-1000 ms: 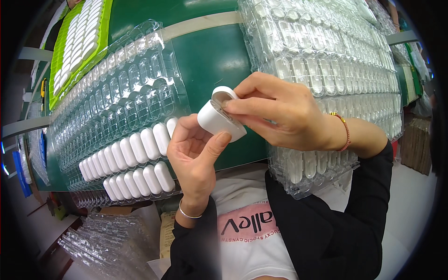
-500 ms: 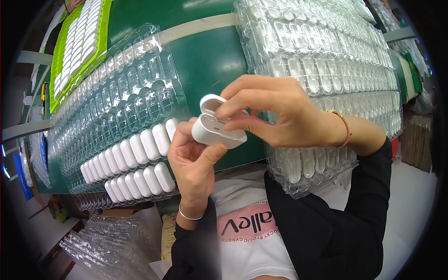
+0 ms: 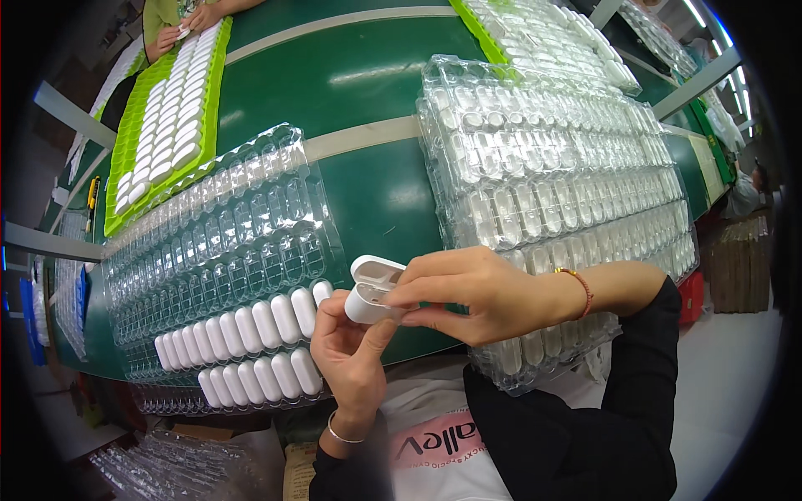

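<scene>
A white earbud charging case (image 3: 365,307) with its hinged lid (image 3: 378,271) raised is held just past the bench's near edge, in front of me. My left hand (image 3: 355,363) grips its left end and underside, thumb on the front. My right hand (image 3: 493,296) closes on its right side, fingertips at the open mouth and thumb lower down; those fingers hide part of the inside. Left of my hands, a clear plastic blister tray (image 3: 242,209) carries two rows of closed white cases (image 3: 263,324) in its near part; its far pockets hold none.
Stacked clear trays (image 3: 543,159) with whitish pieces stand close on the right, under my right forearm. A lime-green tray (image 3: 219,71) of white cases lies far left, with another person's hands (image 3: 200,17) over it. More filled trays (image 3: 543,42) are at far right. The bench (image 3: 376,200) is green.
My right fingertips have moved from inside the raised lid down to the mouth of the case. The view has shifted, so more of the far bench and the other person's hands show.
</scene>
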`<state>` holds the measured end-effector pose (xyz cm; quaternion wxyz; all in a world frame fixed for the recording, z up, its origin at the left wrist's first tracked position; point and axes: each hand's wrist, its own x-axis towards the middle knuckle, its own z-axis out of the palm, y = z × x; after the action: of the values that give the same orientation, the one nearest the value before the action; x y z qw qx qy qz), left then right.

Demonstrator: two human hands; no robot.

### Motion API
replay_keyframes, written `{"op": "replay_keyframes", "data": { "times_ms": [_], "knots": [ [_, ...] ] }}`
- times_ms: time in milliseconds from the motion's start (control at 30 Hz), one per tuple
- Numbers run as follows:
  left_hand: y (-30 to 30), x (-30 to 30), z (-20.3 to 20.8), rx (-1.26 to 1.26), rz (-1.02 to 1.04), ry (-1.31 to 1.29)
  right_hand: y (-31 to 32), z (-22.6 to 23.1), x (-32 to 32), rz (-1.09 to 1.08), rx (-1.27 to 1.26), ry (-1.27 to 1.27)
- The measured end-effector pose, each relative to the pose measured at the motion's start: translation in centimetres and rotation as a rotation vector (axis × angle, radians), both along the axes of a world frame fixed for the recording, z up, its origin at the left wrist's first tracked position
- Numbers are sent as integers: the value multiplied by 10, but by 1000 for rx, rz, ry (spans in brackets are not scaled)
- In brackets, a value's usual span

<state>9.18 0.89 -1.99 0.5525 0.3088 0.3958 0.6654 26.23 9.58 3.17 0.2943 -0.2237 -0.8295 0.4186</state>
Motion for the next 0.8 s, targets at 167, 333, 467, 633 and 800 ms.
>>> {"op": "replay_keyframes", "data": {
  "times_ms": [167,333,467,633,800],
  "knots": [
    [-1,-2,1,-27,-62,70,4,3,-1,14,-104,-48],
    [-9,-12,8,-75,-15,346,15,20,7,-91,1,-104],
    [-23,-27,21,-89,-56,520,30,19,10,-99,128,-147],
    [-26,-62,15,173,215,983,41,28,7,-164,329,-188],
    [-39,-190,33,-117,532,1975,39,32,10,-156,448,-281]
  ]
}}
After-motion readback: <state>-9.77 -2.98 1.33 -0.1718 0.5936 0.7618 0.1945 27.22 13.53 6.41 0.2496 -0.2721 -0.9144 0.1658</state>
